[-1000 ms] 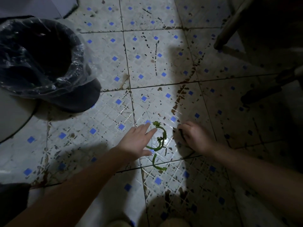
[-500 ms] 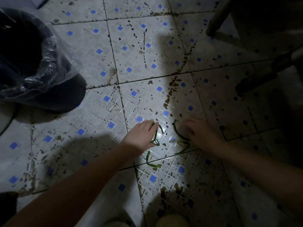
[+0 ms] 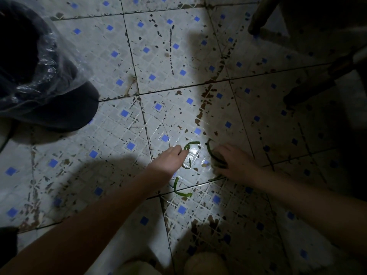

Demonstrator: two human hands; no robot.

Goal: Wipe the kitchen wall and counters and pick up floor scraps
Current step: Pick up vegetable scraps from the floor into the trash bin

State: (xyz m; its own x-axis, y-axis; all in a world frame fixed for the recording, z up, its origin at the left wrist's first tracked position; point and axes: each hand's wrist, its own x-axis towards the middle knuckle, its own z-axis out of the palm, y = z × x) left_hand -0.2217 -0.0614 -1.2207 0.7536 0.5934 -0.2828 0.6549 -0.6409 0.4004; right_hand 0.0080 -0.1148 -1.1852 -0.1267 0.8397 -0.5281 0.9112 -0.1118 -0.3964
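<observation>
Five green scraps (image 3: 179, 189) show on the tiled floor (image 3: 111, 120), all thin curved strips lying in or beside one bright patch of light. One looped strip (image 3: 192, 144) lies furthest up. One short strip (image 3: 188, 165) curls just below it. One bent strip (image 3: 179, 190) lies free across a grout line, nearest the person. One long strip (image 3: 211, 152) arcs along the fingers of the right hand (image 3: 236, 163). One faint strip (image 3: 215, 178) lies just under that hand, too dim to make out well.

Two bare hands reach down, apart from each other, with the lit patch between them. The left hand (image 3: 168, 160) has its fingers curled, their tips pinching the near end of the looped strip. The right hand sits in shadow with fingers bent over the long strip; I cannot tell whether it grips it or only rests on it.

One dark bin (image 3: 59, 108) with a clear plastic liner (image 3: 49, 62) stands at the upper left, well apart from the scraps. Two furniture legs enter from the upper right, one pale leg (image 3: 258, 18) and one dark leg (image 3: 317, 84). Many brown stains fleck the tiles.
</observation>
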